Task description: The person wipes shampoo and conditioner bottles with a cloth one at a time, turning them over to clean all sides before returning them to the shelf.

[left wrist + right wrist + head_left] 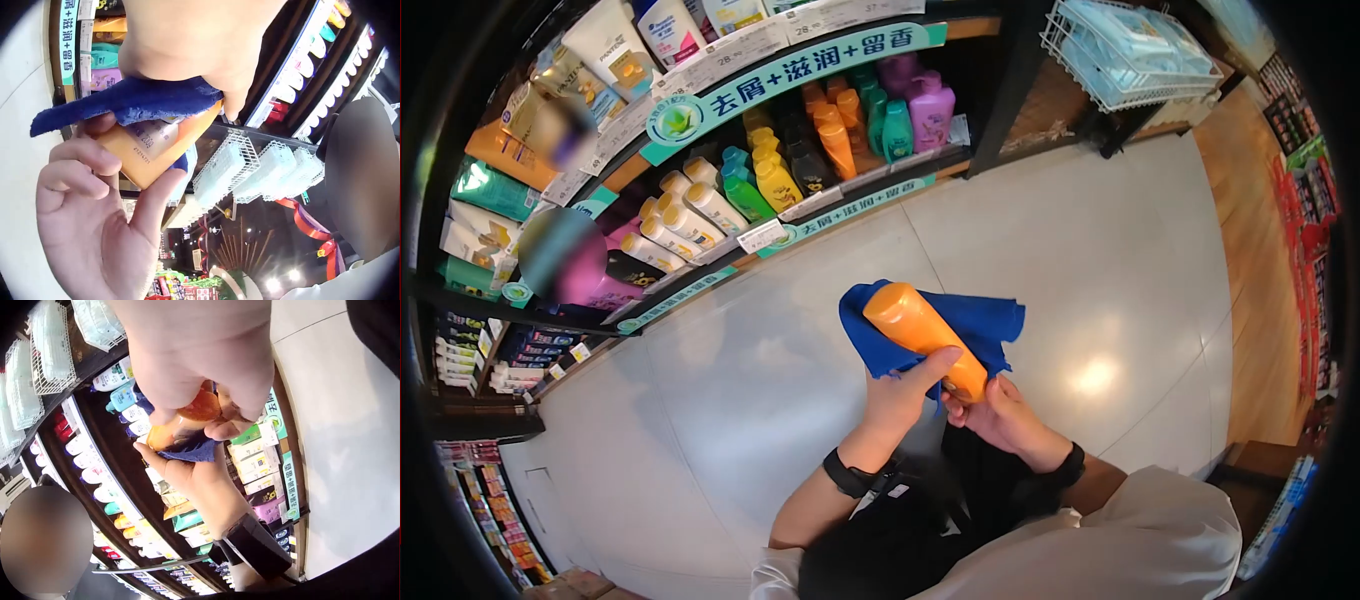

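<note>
An orange shampoo bottle (925,330) lies tilted in front of the body, with a blue cloth (990,317) spread beneath and around it. My left hand (903,398) grips the bottle through the cloth, its thumb across the near side. The fingers and thumb of my right hand (1012,420) pinch the lower end of the bottle. In the left wrist view, small print shows on the bottle (140,153) below the folded cloth (125,107). Between both hands in the right wrist view, the bottle's end (201,406) shows and the left palm is covered.
A shelf (830,200) at the upper left carries rows of shampoo bottles in several colours. White wire baskets (1135,95) with pale blue packs stand at the upper right. Grey tiled floor (730,390) stretches below the hands, meeting wood flooring (1240,250) on the right.
</note>
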`<state>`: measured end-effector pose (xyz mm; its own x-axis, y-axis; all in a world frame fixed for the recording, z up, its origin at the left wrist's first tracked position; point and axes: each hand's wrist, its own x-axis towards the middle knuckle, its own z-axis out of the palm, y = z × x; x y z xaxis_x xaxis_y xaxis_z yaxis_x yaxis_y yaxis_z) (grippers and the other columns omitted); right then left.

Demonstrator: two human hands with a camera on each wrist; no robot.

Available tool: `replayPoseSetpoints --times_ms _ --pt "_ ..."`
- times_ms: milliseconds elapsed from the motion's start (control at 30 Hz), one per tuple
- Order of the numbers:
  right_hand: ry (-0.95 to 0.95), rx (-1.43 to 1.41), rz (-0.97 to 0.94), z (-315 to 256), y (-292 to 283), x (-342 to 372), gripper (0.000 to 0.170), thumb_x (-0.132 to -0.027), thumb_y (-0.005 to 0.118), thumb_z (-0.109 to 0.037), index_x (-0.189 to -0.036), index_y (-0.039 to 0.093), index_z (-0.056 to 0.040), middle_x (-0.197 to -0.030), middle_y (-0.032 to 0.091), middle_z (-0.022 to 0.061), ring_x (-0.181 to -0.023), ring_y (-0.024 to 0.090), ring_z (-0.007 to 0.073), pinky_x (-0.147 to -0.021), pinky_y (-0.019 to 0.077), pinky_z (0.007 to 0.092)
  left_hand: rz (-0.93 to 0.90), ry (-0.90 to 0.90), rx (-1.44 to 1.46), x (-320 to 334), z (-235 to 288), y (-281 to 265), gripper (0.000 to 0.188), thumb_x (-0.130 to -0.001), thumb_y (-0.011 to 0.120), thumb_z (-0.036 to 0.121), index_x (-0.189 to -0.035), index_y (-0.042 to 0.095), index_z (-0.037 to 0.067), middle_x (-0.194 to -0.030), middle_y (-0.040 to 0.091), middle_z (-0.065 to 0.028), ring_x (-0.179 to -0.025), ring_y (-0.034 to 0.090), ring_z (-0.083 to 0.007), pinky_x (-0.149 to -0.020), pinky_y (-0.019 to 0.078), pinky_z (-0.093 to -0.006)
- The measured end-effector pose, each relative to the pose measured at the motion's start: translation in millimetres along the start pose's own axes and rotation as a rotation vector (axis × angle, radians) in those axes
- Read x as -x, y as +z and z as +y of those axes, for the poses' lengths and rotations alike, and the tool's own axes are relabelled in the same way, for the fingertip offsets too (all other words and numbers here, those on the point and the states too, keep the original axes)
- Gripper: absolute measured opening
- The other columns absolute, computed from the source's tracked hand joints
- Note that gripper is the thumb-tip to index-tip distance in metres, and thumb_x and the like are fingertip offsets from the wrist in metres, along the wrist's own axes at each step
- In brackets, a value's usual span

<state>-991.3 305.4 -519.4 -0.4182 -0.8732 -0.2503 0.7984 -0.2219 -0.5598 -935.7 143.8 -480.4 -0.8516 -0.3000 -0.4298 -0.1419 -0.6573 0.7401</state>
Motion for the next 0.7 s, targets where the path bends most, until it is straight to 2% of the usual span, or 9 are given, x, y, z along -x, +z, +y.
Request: replayPoseSetpoints --times_ms 167,267,333,400,533,600,633,667,700 --pt "-0.078 0.308 -0.007 -14.7 -1.4 11.5 0.048 -0.083 0.068 -0.035 -0.114 0.049 -0.0022 -0.096 0.057 0.0066 -0.081 0.055 0.0146 -0.072 0.0447 0.03 0.037 0.206 0.063 12.2 2.0 24.2 0.026 -0.078 0.07 0.004 -0.1 0.057 0.003 -0.088 0.063 -0.0047 -0.079 0.062 -0.0132 -0.068 0.0497 -0.0254" --pt "-0.045 0.224 -0.065 -19.2 -12.9 13.5 0.05 -0.083 0.068 -0.037 -0.114 0.049 -0.0014 -0.093 0.057 0.0076 -0.08 0.056 0.0151 -0.069 0.0462 0.0305 0.072 0.213 0.109 6.3 -4.6 25.3 0.022 -0.08 0.07 0.008 -0.098 0.059 0.003 -0.087 0.063 -0.0034 -0.078 0.061 -0.0116 -0.068 0.0484 -0.0235" --pt "0.063 0.13 -0.07 -26.0 -8.8 17.1 0.063 -0.089 0.046 -0.059 -0.11 0.05 0.0 -0.084 0.056 0.008 -0.069 0.054 0.013 -0.06 0.0438 0.025 0.126 0.108 0.132 7.1 -10.6 26.2 0.02 -0.083 0.068 0.015 -0.097 0.061 0.003 -0.088 0.063 -0.0017 -0.078 0.059 -0.0081 -0.068 0.0463 -0.0213" --pt "0.244 0.012 -0.139 -30.2 -18.7 18.8 0.08 -0.083 0.033 -0.073 -0.115 0.048 -0.0013 -0.077 0.053 0.0037 -0.06 0.049 0.011 -0.054 0.0381 0.0216 0.126 0.124 0.173 8.3 -11.6 32.0 0.021 -0.084 0.068 0.02 -0.097 0.063 0.004 -0.09 0.063 -0.0009 -0.079 0.058 -0.0055 -0.069 0.0449 -0.0199" --pt "0.236 0.006 -0.21 -32.2 -23.1 9.0 0.078 -0.084 0.033 -0.072 -0.115 0.048 -0.0023 -0.075 0.053 0.0034 -0.06 0.049 0.0109 -0.052 0.0373 0.0208 0.05 0.221 0.2 3.2 -9.4 37.7 0.024 -0.083 0.069 0.018 -0.099 0.061 0.002 -0.09 0.065 -0.0021 -0.082 0.061 -0.0086 -0.072 0.0474 -0.0213" --pt "-0.145 0.376 0.193 -26.0 -5.7 2.5 0.069 -0.086 0.041 -0.066 -0.116 0.047 -0.0036 -0.079 0.054 0.004 -0.062 0.051 0.0117 -0.053 0.04 0.022 -0.063 0.166 0.219 -4.6 -10.5 32.8 0.029 -0.08 0.07 0.01 -0.105 0.058 0.005 -0.099 0.063 -0.0046 -0.093 0.061 -0.0148 -0.078 0.05 -0.0282" --pt "-0.333 0.419 0.168 -28.8 1.4 0.1 0.054 -0.086 0.063 -0.042 -0.118 0.044 -0.0021 -0.099 0.057 0.0095 -0.078 0.057 0.0159 -0.063 0.0478 0.0268 -0.159 0.094 0.31 -8.3 -9.1 31.9 0.028 -0.08 0.071 0.01 -0.105 0.058 0.004 -0.1 0.063 -0.0046 -0.092 0.061 -0.0144 -0.078 0.0503 -0.027" --pt "-0.394 0.685 0.215 -32.8 2.0 -0.5 0.056 -0.08 0.072 -0.022 -0.122 0.039 -0.0046 -0.106 0.053 0.0088 -0.093 0.057 0.0173 -0.075 0.0512 0.0321 -0.149 0.102 0.35 -9.6 -11.1 35.3 0.028 -0.08 0.071 0.01 -0.105 0.058 0.004 -0.1 0.063 -0.0046 -0.092 0.061 -0.0144 -0.078 0.0503 -0.027" --pt "-0.543 0.793 0.248 -29.7 9.1 -4.5 0.056 -0.079 0.073 -0.016 -0.122 0.038 -0.0062 -0.106 0.052 0.0077 -0.098 0.055 0.0173 -0.078 0.0511 0.033 -0.114 0.083 0.382 -10.6 -12.2 39.3 0.028 -0.08 0.071 0.011 -0.104 0.058 0.004 -0.099 0.063 -0.0046 -0.09 0.061 -0.0139 -0.077 0.0505 -0.0266"
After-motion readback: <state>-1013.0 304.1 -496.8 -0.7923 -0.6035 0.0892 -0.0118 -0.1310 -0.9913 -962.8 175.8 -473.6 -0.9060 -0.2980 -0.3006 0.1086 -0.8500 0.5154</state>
